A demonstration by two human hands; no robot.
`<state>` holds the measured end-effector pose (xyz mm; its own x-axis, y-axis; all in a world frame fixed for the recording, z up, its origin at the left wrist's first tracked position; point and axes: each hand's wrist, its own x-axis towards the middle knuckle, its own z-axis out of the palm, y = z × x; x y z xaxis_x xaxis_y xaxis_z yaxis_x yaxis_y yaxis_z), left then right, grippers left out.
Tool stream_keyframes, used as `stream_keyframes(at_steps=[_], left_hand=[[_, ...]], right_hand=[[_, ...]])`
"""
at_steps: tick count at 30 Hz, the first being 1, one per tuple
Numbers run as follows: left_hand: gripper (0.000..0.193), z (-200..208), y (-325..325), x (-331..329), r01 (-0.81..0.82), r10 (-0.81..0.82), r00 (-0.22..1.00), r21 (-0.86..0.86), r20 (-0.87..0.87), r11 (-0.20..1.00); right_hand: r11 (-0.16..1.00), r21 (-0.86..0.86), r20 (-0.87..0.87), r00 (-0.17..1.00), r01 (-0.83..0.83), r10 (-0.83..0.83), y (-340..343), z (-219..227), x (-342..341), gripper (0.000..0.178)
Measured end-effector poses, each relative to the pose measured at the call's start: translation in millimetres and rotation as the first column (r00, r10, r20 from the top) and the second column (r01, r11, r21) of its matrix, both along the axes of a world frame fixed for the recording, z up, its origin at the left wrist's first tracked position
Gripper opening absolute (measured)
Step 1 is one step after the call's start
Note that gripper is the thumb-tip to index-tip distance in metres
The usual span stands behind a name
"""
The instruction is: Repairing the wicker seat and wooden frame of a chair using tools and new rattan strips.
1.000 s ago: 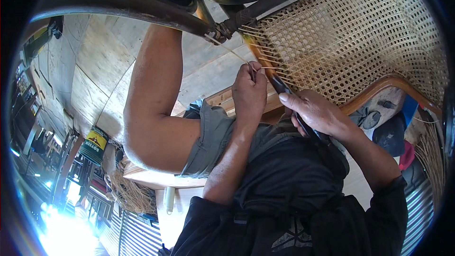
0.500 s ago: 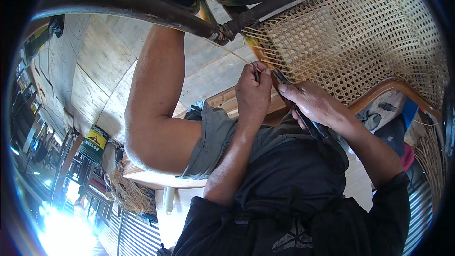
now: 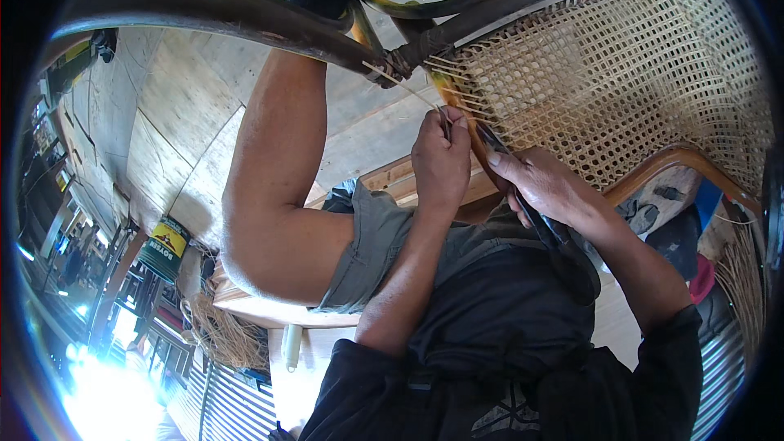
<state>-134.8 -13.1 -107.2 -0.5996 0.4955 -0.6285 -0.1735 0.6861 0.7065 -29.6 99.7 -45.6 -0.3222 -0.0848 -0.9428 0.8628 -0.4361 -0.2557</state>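
My left hand (image 3: 442, 159) is closed in a pinch on a thin pale cane strand (image 3: 412, 94), which runs up and left toward the dark frame joint. A small dark, slim piece (image 3: 447, 124) also shows between its fingers; its kind is unclear. My right hand (image 3: 549, 185) is wrapped around dark long-handled pliers (image 3: 535, 219), the jaws pointing up and left beside the brown chair rail (image 3: 480, 151). Just beyond lies the woven cane panel (image 3: 563, 73), with loose strand ends sticking out over the rail at its left edge.
A thick dark curved frame piece (image 3: 220, 6) crosses the upper left above my leg. Wooden floorboards (image 3: 192, 106) lie below. A green and yellow can (image 3: 166, 247) and a bundle of loose fibre (image 3: 222, 328) stand at left. Long cane strands (image 3: 741, 269) lie at far right.
The whole scene has shifted slightly down and right at the top of the view. Both hands keep their grips, and the pliers' jaws remain by the rail.
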Motion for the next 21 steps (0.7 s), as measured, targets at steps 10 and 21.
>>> stream_keyframes(at_steps=[10, 21], left_hand=[[0.017, 0, 2, 0, 0.035, -0.035, 0.999, -0.01, -0.001, 0.999], [0.016, -5, 5, -4, 0.099, -0.106, 0.986, -0.057, -0.125, 0.993]], right_hand=[[0.999, -0.025, -0.032, 0.999, -0.02, 0.019, 2, -10, -9, 0.054], [0.999, -0.003, 0.022, 0.999, 0.048, -0.048, 0, -4, -8, 0.057]])
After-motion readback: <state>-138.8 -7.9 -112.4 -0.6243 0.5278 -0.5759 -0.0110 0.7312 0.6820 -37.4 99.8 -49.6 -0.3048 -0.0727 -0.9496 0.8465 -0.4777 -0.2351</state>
